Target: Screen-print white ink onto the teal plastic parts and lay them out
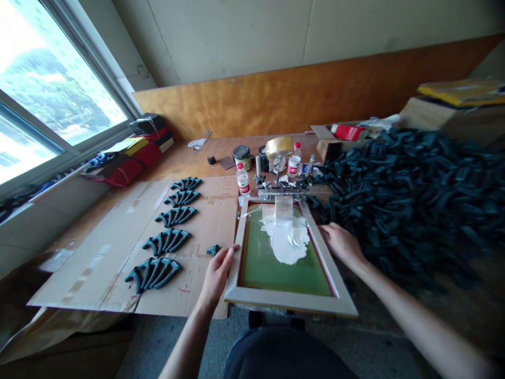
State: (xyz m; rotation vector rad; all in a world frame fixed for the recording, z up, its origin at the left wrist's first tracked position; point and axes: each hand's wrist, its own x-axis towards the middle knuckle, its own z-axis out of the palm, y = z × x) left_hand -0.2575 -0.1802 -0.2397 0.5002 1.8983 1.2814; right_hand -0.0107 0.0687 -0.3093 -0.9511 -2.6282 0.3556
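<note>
A wooden silk-screen frame (291, 300) lies hinged in metal clamps (282, 188), its green mesh (284, 279) smeared with white ink (284, 239). A translucent strip (284, 209) lies on the ink. My left hand (216, 272) grips the frame's left side, and my right hand (341, 245) grips its right side. A small dark teal moulded piece (213, 249) lies just left of my left hand. Rows of similar pieces (167, 241) lie on flattened cardboard (205, 226). A large heap of them (410, 200) lies beyond my right hand.
Ink tins (242, 157), plastic bottles (243, 179) and a crumpled yellow-taped bag (278, 148) stand on the wooden table (185, 155) behind the clamps. A bright window (55, 89) is at left, a plywood board (276, 100) along the wall, and cardboard boxes (445, 116) at right.
</note>
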